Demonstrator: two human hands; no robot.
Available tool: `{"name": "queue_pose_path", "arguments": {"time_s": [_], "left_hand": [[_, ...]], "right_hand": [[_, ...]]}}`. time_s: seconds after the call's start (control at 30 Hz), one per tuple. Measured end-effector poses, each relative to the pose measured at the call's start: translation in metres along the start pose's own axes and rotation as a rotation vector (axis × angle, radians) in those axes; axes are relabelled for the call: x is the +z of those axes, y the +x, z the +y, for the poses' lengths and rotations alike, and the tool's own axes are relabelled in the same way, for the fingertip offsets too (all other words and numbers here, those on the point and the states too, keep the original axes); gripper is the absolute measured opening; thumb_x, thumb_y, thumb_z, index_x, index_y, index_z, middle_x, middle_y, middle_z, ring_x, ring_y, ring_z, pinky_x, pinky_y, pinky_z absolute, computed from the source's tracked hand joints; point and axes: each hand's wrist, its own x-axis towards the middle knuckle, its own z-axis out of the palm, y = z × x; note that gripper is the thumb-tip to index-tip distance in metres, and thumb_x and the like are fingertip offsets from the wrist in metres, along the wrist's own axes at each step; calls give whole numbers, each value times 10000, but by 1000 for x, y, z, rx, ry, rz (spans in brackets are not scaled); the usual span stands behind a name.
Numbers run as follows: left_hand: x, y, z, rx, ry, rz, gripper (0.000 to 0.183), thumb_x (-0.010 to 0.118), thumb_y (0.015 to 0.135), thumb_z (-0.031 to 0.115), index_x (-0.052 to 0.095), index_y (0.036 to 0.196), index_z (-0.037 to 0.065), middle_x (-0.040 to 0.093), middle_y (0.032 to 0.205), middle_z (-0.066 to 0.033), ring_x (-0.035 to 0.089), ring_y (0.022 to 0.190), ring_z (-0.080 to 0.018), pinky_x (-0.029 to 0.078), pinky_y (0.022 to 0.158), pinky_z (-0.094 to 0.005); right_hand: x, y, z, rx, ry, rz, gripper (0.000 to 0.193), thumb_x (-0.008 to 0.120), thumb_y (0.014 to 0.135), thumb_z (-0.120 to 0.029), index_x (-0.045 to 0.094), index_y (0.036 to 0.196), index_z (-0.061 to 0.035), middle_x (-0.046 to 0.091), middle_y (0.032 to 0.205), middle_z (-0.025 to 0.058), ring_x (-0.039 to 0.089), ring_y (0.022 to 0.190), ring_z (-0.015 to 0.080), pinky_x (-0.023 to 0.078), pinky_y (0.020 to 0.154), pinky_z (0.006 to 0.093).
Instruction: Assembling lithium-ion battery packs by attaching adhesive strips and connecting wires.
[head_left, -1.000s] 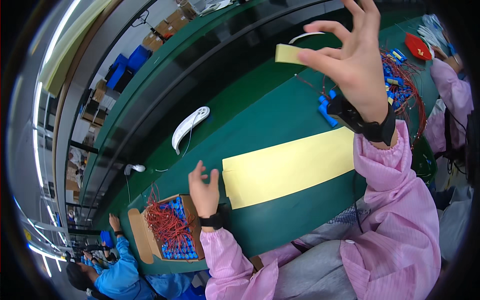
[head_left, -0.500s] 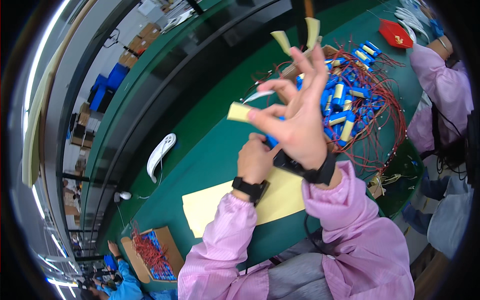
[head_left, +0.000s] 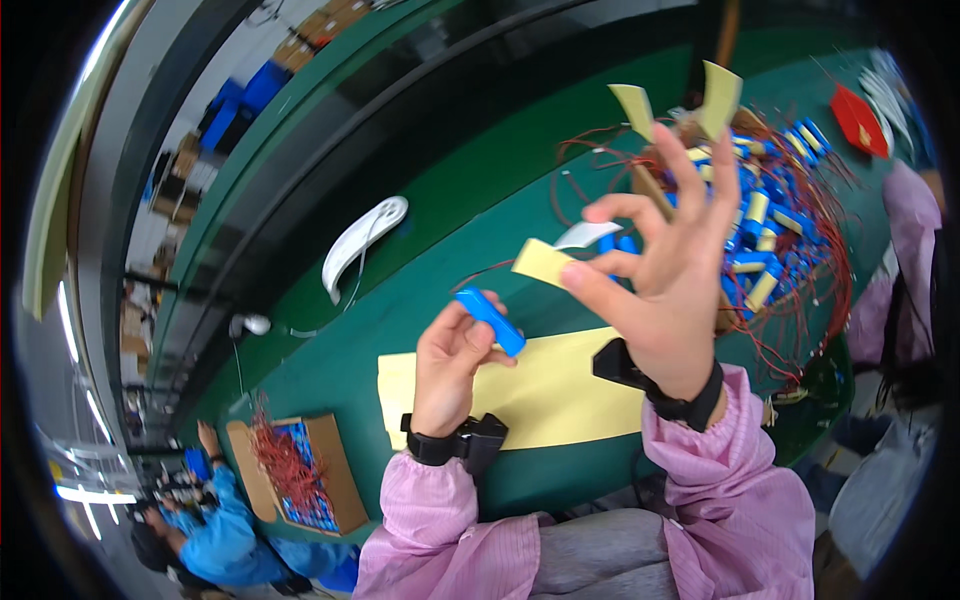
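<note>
My left hand [head_left: 455, 355] is closed round a blue wrapped battery pack [head_left: 490, 322], held above the bench with the thumb on its near side. A thin red wire runs off near its far end. My right hand [head_left: 670, 270] is raised to the right, its thumb against a short yellow sticker [head_left: 543, 262] with a bent finger behind it. A white-looking slip [head_left: 586, 236] sits by another finger. Two more yellow stickers [head_left: 720, 98] cling to the upper fingertips. Beneath both hands lies a large yellow sheet [head_left: 560, 390].
Behind my right hand, a cardboard box overflows with blue battery packs [head_left: 755, 215] and red wires. Another open carton [head_left: 340, 480] of wired packs stands at lower left, near a person in blue [head_left: 215, 535]. A white curved device [head_left: 360, 240] and a red tray [head_left: 858, 122] are farther back.
My hands have moved apart. The left has shifted left and lifted the blue battery pack into plain view; the right has shifted right with its stickers. The camera view has shifted too.
</note>
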Motion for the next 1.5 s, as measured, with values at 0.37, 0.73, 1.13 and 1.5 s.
{"name": "queue_pose_path", "arguments": {"time_s": [0.37,0.73,1.13,1.5], "left_hand": [[6,-25,-24,336,-259,163,321,635,817,-70,516,1111,-17,632,996,-112,649,888,-192,569,662,-318],[-27,-27,-5,-8,-626,337,264,571,937,335,579,1038,92,619,907,19,597,837,-98,500,672,-261],[-86,-63,12,333,-529,477,351,528,962,275,482,1240,66,554,1126,-35,585,975,-137,532,691,-275],[-68,-72,-9,246,-272,167,462,678,858,133,475,1229,-53,606,1098,-170,668,881,-274,572,756,-382]], "right_hand": [[41,-43,13,100,-108,-236,1116,677,647,179,28,1488,-162,166,1490,185,496,1028,227,563,630,239],[36,-38,12,-126,-209,-87,1030,679,660,171,93,1469,-80,254,1452,176,474,1072,250,537,671,266],[58,-55,14,-187,-216,-158,986,633,684,185,98,1471,-76,250,1452,197,488,1107,250,537,754,254],[84,-68,27,89,-142,-129,1075,666,633,195,73,1474,-118,252,1432,172,502,1058,236,564,633,257]]}}
